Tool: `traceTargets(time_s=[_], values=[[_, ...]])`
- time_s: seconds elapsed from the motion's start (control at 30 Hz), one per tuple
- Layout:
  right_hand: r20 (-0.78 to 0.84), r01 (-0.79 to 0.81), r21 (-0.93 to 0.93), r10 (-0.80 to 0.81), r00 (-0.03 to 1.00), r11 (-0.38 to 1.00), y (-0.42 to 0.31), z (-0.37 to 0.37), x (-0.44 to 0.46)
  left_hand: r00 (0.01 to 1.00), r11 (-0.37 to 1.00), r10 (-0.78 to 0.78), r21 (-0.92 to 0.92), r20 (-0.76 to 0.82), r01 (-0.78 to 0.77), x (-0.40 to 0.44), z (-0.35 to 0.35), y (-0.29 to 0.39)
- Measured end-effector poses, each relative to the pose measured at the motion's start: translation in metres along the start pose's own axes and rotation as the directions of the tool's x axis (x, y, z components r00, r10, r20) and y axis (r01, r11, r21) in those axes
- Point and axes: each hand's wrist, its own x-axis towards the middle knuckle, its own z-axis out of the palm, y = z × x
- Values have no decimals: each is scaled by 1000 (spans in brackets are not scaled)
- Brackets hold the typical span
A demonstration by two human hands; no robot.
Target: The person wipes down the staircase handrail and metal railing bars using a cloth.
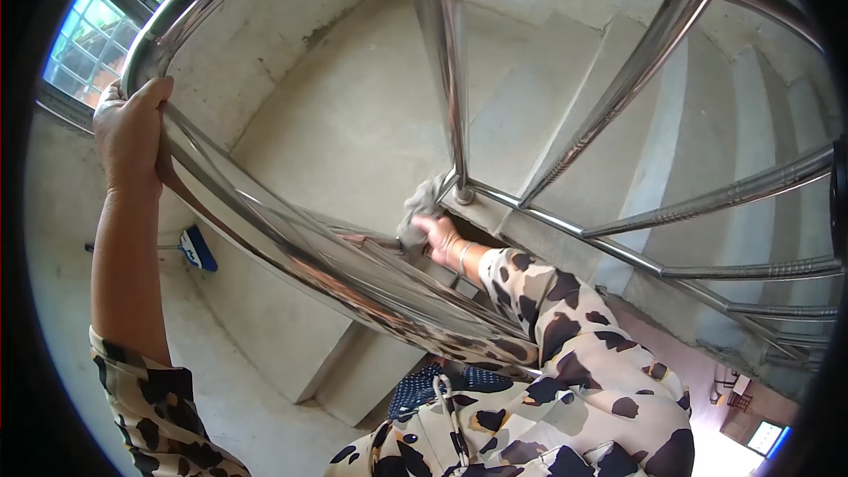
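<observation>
My left hand [132, 137] is wrapped round the thick, shiny metal handrail [152, 57] at the upper left. Lower down, my right hand [439, 240] reaches past the rail and grips a crumpled grey cloth [419, 209]. The cloth lies against the low metal bar of the railing, close to the foot of an upright post [452, 97]. Part of the cloth is hidden behind my fingers. Both sleeves have a spotted pattern.
Beyond the railing, concrete steps [649, 155] curve away to the right from a landing [344, 97]. A blue broom head [197, 248] is at the lower left. Window panes [93, 40] show at the upper left. Furniture [731, 386] is visible far below at the lower right.
</observation>
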Motion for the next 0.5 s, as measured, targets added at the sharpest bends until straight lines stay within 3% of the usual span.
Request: traceTargets(time_s=[0.07,0.1,0.13,0.17,0.2,0.27,0.33,0.4,0.47,0.5], values=[[142,65,-159,-42,989,985,4,-4,-12,1000,1000,19,14,-14,-19,2,0,-2],[197,129,-469,-39,980,874,-1,-9,-11,999,999,35,29,-30,-34,4,0,-4],[247,194,-720,-14,969,666,-4,-15,-11,999,999,39,29,-31,-38,5,-1,-4],[360,310,-910,152,921,275,-25,-1,-31,999,999,26,30,-19,-26,7,-2,-6],[359,308,-909,152,921,279,-40,9,-40,1000,999,12,31,-6,-12,7,-2,-6],[540,553,-828,-137,831,94,-61,23,-42,1000,998,12,59,-5,-11,5,-1,-3],[622,722,-692,-521,585,-17,-73,31,-29,1000,996,5,89,-16,-4,-2,-1,3],[816,836,-510,-423,395,-202,-69,31,-10,995,976,67,210,-71,-51,-10,2,14],[852,761,-464,7,524,-454,-52,28,-24,997,992,67,110,-37,-62,2,0,2],[821,737,-526,-25,571,-424,-42,27,-29,995,987,91,136,-41,-85,-1,1,4]])
